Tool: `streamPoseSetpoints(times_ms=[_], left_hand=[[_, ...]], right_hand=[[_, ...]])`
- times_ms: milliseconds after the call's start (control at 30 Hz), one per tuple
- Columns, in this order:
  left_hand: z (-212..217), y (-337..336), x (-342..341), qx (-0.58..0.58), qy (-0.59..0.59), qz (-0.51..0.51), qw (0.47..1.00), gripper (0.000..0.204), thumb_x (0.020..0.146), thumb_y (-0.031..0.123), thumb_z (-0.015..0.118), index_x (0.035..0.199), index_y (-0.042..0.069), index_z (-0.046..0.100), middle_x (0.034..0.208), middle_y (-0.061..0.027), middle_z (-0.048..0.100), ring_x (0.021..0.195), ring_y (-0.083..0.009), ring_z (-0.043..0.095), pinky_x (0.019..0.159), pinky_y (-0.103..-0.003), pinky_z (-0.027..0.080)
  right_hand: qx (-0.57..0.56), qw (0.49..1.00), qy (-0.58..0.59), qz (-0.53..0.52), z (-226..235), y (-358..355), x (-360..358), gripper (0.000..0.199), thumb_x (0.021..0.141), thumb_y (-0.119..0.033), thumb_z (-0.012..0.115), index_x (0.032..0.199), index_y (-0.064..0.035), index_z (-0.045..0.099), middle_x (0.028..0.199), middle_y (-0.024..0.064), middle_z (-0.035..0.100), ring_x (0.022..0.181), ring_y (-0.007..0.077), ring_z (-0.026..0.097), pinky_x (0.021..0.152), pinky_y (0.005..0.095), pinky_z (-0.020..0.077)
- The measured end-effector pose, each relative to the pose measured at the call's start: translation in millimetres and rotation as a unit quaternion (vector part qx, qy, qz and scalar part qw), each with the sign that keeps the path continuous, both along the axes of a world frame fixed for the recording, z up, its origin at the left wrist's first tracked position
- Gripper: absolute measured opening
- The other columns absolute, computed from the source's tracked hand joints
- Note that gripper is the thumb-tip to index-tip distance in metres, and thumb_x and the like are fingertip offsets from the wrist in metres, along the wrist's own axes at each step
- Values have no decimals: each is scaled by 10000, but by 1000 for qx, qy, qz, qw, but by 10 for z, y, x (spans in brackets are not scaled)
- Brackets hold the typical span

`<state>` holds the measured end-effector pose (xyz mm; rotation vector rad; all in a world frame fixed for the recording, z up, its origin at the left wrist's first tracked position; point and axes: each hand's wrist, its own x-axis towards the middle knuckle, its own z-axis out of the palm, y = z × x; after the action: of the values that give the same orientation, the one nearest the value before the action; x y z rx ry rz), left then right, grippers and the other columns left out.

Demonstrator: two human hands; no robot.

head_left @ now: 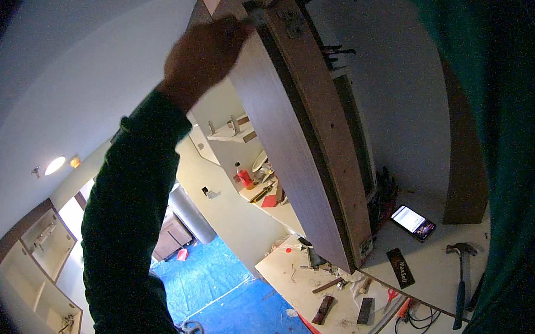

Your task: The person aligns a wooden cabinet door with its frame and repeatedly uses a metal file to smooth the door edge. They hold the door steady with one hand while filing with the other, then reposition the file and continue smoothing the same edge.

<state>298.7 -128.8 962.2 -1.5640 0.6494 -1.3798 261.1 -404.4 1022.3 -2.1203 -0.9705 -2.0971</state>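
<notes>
My left hand [207,60], slightly blurred, is raised at the upper end of a long, light wood-grain panel [282,143]. Its fingers are closed at the panel's edge, near a small greyish thing too blurred to name. Beside the panel runs a brown wooden board [324,102] with small holes and a metal hinge plate [291,21] near its top. Panel and board slant from the top centre down to the right. A green sleeve [510,156] fills the right side; my right hand is out of sight.
A lit phone [413,222], a dark flat box [400,267] and a claw hammer [460,282] lie on a white surface at right. Below, a cluttered worktop [283,276] holds dark wooden pieces. Blue sheeting [224,297] covers the floor. Open cabinets [43,262] hang at lower left.
</notes>
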Motion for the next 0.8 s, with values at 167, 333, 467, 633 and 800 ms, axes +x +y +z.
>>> streamPoseSetpoints(times_ms=[167,333,467,633,800], left_hand=[[-447,-39,50,-158,160,0,974,431,1047,412,412,918,60,626,694,-176,665,631,-323,690,600,-451,572],[-196,-23,185,-151,128,-34,980,418,1046,391,420,913,63,644,770,-185,686,666,-324,697,616,-460,577],[261,20,256,-26,19,-34,999,335,1038,310,436,1009,71,670,878,-170,696,740,-311,708,660,-449,598],[705,47,246,-27,-35,-8,999,311,1034,253,424,1095,78,674,901,-159,691,780,-320,707,728,-436,613],[237,98,120,-116,49,-1,992,305,1042,263,422,1102,87,664,902,-153,693,754,-327,701,710,-426,612]], right_hand=[[-20,992,-102,69,-56,-28,116,366,819,-322,632,762,39,638,690,243,588,595,325,556,627,494,437],[-13,999,-52,10,43,-38,68,365,816,-314,625,731,41,622,661,249,557,564,316,533,609,498,425],[-32,997,-73,21,86,-45,116,359,818,-311,632,726,36,617,650,236,555,563,308,527,610,496,427],[2,998,-54,41,-57,-27,41,368,820,-327,634,733,31,633,655,223,576,573,317,533,617,491,434],[-29,998,-40,35,-20,-42,25,373,823,-323,634,715,34,623,646,234,557,549,322,514,599,494,423]])
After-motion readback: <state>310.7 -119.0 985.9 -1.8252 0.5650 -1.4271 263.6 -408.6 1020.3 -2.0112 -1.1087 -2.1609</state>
